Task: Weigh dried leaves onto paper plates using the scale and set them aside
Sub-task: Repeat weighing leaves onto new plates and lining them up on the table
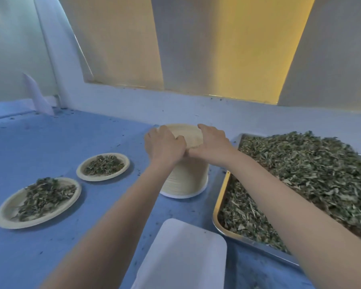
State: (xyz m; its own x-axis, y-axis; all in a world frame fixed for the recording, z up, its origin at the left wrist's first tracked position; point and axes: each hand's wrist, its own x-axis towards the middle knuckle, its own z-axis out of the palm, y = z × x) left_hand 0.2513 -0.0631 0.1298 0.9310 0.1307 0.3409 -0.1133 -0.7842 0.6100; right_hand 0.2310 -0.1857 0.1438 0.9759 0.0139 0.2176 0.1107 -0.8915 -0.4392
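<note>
A tall stack of paper plates point(186, 180) stands in the middle of the blue table. Both hands are on its top plate point(188, 132): my left hand point(164, 142) curls over the left rim, my right hand point(212, 142) over the right rim, thumbs meeting at the near edge. A metal tray point(219, 207) heaped with dried leaves point(300, 174) lies to the right. Two filled paper plates sit at the left, one nearer point(10, 211) and one farther point(125, 161). The white scale point(186, 253) is at the bottom centre with nothing on it.
A white wall ledge point(175, 109) runs along the back of the blue table point(61, 138), with yellow and white panels above. A white pointed object point(38, 97) stands at the back left. Leaf crumbs are scattered over the table.
</note>
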